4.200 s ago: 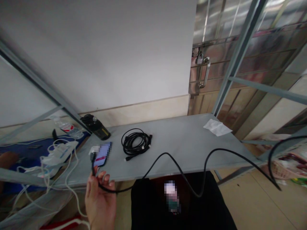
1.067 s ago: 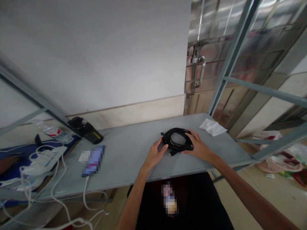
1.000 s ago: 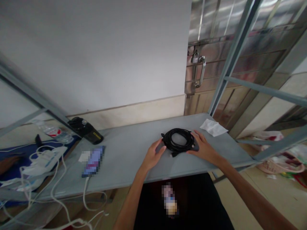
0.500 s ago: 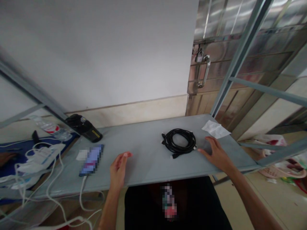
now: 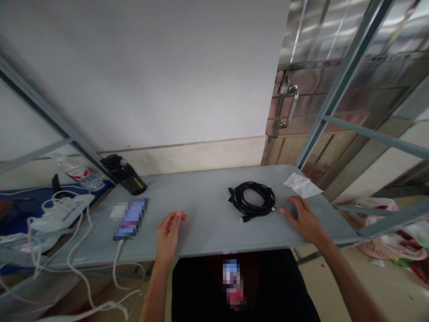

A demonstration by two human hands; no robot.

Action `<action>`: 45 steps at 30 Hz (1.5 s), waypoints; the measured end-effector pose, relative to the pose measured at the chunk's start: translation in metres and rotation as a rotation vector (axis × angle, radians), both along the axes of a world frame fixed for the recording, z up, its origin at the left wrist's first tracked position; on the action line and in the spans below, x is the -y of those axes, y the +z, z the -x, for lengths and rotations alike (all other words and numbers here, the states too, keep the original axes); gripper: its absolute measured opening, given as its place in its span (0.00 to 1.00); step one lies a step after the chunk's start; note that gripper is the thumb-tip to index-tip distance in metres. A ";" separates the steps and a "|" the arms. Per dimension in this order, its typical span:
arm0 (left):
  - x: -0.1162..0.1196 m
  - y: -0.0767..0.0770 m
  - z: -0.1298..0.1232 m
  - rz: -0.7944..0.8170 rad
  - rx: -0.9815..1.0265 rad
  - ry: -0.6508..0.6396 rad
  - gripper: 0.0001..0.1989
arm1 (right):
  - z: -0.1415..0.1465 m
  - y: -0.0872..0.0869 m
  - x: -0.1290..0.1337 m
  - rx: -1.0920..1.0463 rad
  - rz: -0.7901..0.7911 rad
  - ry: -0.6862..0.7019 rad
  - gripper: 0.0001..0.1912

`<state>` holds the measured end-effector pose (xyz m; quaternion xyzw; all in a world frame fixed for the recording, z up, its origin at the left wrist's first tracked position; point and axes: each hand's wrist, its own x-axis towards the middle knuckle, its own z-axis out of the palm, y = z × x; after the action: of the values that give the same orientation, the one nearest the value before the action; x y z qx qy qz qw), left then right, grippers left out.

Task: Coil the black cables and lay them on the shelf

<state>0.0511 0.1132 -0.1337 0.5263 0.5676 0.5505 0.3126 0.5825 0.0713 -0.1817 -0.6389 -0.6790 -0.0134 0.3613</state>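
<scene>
A black cable [image 5: 254,213] lies in a loose round coil on the grey table [image 5: 204,197], with plug ends poking out at its edges. Just right of the coil, my right hand [image 5: 303,219] rests at the tabletop, thumb and fingers apart and nothing between them. It appears not to touch the cable. My left hand [image 5: 169,230] is by the front edge, left of the coil, fingers loosely curled and thumb beside them, with no object visible in it. A crumpled white paper [image 5: 303,184] lies beyond my right hand.
On the left are a phone [image 5: 130,219] with a white cord, a black bottle [image 5: 125,174], a clear plastic bottle [image 5: 78,172] and tangled white cables [image 5: 89,268]. Grey metal posts [image 5: 338,89] frame the table. A pink basket [image 5: 389,246] stands on the floor at right.
The view has shifted slightly, so the scene sits a little differently in frame. Both hands keep nearly the same pose, and the cable coil stays where it was.
</scene>
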 end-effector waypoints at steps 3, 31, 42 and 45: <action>0.002 0.003 -0.001 -0.002 0.002 -0.006 0.27 | -0.001 -0.001 0.000 0.014 -0.014 0.014 0.29; 0.004 0.005 0.005 -0.024 0.065 -0.113 0.27 | 0.119 0.022 -0.069 0.410 0.098 0.220 0.30; 0.003 0.001 0.006 -0.044 0.104 -0.118 0.24 | 0.106 0.046 -0.103 0.049 0.098 0.172 0.31; 0.003 0.003 0.006 -0.046 0.107 -0.113 0.25 | 0.094 0.070 -0.108 -0.104 0.076 0.144 0.33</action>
<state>0.0450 0.1104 -0.1305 0.5344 0.5066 0.5724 0.3609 0.4886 0.1789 -0.1116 -0.6017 -0.7035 0.0716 0.3714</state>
